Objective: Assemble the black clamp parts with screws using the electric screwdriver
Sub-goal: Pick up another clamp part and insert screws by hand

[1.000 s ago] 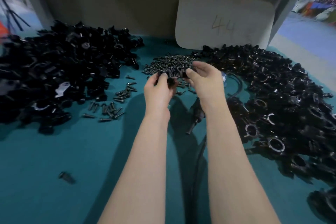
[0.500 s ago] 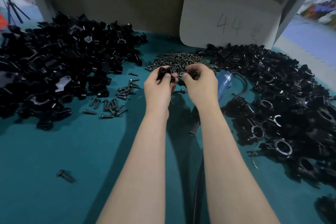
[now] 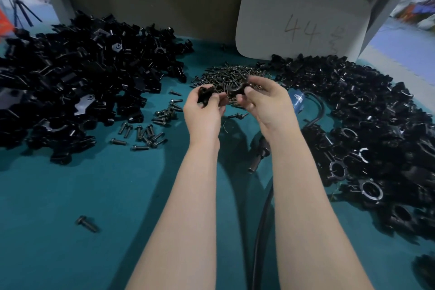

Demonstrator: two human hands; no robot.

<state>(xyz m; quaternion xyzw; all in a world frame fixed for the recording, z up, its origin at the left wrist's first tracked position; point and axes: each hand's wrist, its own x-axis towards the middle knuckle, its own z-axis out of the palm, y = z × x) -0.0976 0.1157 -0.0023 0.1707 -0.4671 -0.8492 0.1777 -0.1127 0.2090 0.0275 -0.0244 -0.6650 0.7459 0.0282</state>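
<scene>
Teal table (image 3: 70, 195); left hand (image 3: 204, 115) and right hand (image 3: 269, 107), fingers (image 3: 255, 90) around black clamp parts (image 3: 236, 92).

The left hand (image 3: 203, 116) pinches a black clamp block (image 3: 205, 95); the right hand (image 3: 267, 105) pinches a curved clamp half (image 3: 236, 91), slightly apart. Screws (image 3: 226, 76) lie heaped just beyond the fingertips; the screwdriver (image 3: 260, 152) lies flat under the right wrist.

Dim, cool light falls from above; forearms cast soft shadows on the teal surface (image 3: 70, 195). Edges bow with wide-angle distortion, and the corners are blurred.
</scene>
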